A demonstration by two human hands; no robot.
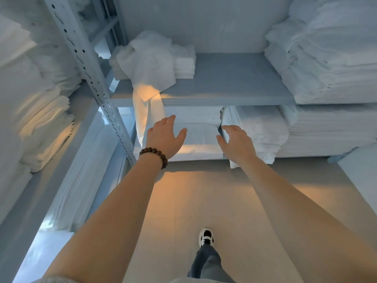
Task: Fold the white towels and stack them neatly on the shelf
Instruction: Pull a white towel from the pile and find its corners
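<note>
You are reaching both hands out, fingers spread and empty: your left hand [165, 135] and right hand [234, 139] are hovering apart over the folded towel [199, 137] on the lower shelf. A loose towel [151, 64] is draping off the upper shelf [224, 82].

towels [155, 58]: soft cloth | shelf [224, 86]: matt (painted) | bracelet [154, 154]: wood beads

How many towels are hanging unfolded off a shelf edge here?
1. A loose towel drapes from the small pile at the left of the upper shelf, hanging over its front edge. Others may be hidden.
</note>
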